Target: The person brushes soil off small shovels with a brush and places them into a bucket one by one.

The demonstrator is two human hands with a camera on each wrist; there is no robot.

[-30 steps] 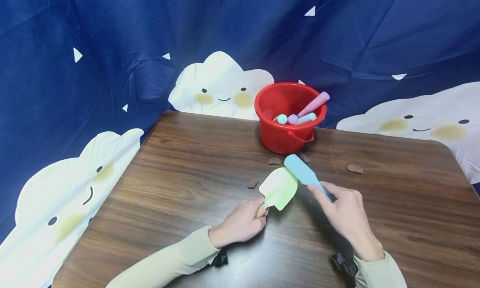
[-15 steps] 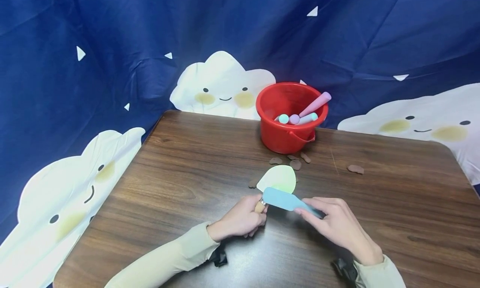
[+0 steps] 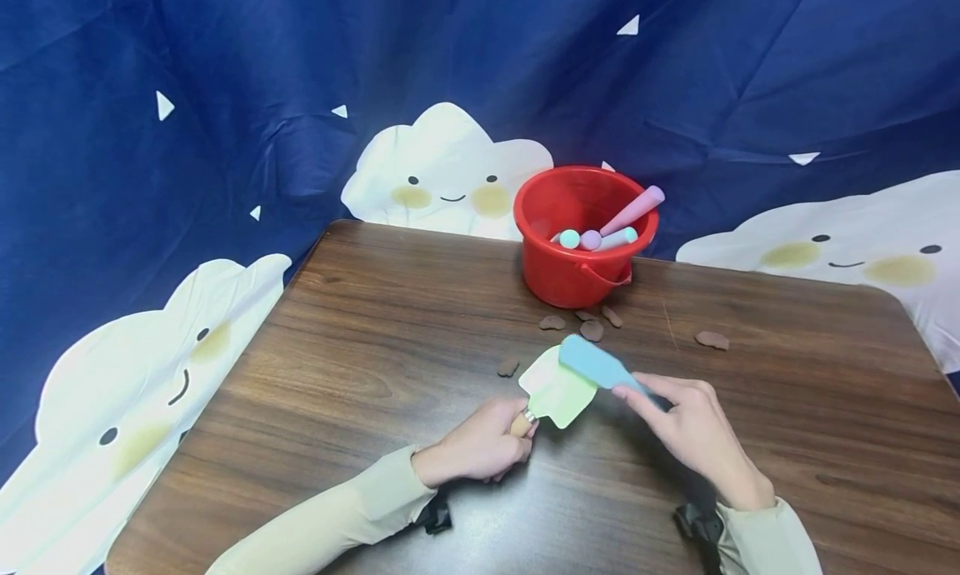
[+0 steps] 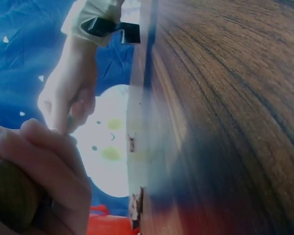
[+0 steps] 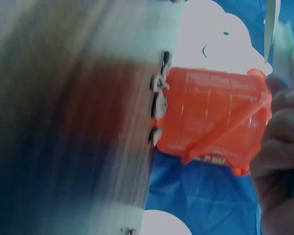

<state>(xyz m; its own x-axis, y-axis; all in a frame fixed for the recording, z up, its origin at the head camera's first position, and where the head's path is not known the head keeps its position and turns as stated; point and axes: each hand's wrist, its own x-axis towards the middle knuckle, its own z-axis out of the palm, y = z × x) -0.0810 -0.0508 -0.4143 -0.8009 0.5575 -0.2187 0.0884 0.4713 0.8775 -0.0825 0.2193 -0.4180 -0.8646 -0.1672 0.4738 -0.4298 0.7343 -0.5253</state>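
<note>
In the head view my left hand (image 3: 483, 442) grips the wooden handle of a small trowel (image 3: 555, 400) with a white and pale-green blade. My right hand (image 3: 697, 425) pinches the handle of a light-blue toy shovel (image 3: 592, 362), whose narrow flat blade lies across the trowel's upper right part. Whether the two blades touch, I cannot tell. The left wrist view has my left fingers (image 4: 49, 161) curled round the handle, blade hidden. In the right wrist view my right hand (image 5: 284, 152) is at the right edge, fingers curled.
A red bucket (image 3: 558, 271) stands at the table's back, holding several pastel-handled tools (image 3: 637, 208). Flat brown pieces lie on the wooden table (image 3: 375, 342), several by the bucket (image 3: 591, 331), one farther right (image 3: 712, 340) and one left of the trowel (image 3: 508, 367). A blue cloud-print cloth hangs behind.
The light-blue shovel swings down and left over the trowel's neck, then back up and right onto its blade. The trowel turns in my left hand. The bucket stays put.
</note>
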